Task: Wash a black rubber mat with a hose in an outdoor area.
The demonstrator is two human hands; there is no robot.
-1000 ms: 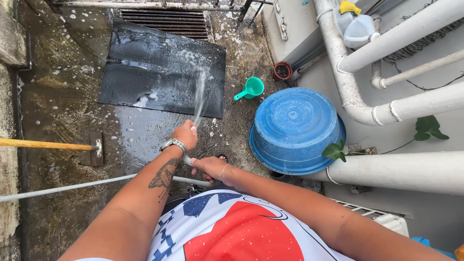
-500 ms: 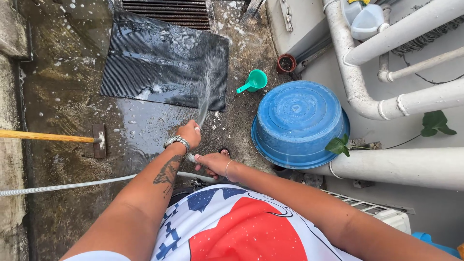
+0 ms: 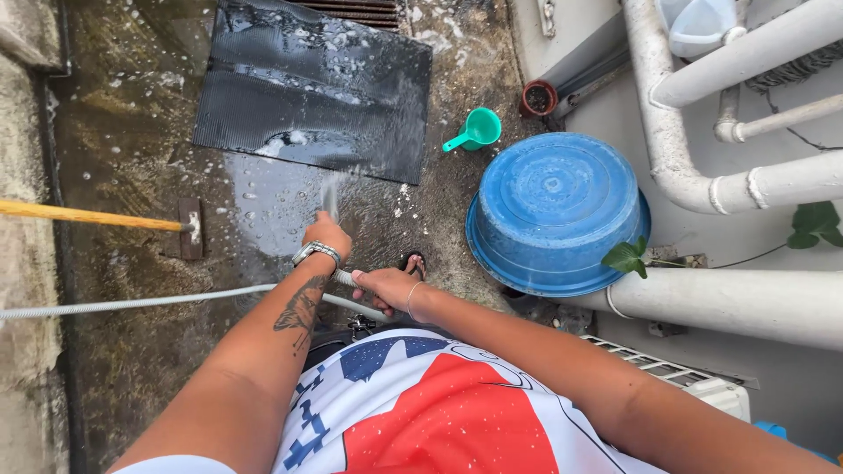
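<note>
The left hand [image 3: 327, 237] has dropped since a second ago: the jet of water [image 3: 330, 195] that then arched up to twelve o'clock and struck the black ribbed mat [image 3: 307, 88] now leaves the hand short and low, landing on the wet concrete floor [image 3: 263, 211] just below the mat's near edge. The view has also slid, so the mat, the green scoop [image 3: 479, 129] and the upturned blue basin [image 3: 558, 211] sit higher and further toward two o'clock than before. The left hand's grip is closed around the end of the grey hose [image 3: 158, 302], thumb side over the outlet, a metal watch [image 3: 316, 252] on its wrist. The right hand [image 3: 386, 288] closes on the same hose just behind it, at four o'clock from the left hand, the two nearly touching. The hose trails off to nine o'clock across the floor. A scrub brush [image 3: 189, 228] on a yellow wooden handle [image 3: 88, 215] lies at nine o'clock of the left hand, well apart. A small brown pot [image 3: 538, 96] stands at one o'clock beyond the scoop, beside white pipes [image 3: 702, 184]. A white plastic jug [image 3: 698, 22] sits at the top edge, its label not readable. A sandalled foot [image 3: 414, 263] shows just above the right hand.
</note>
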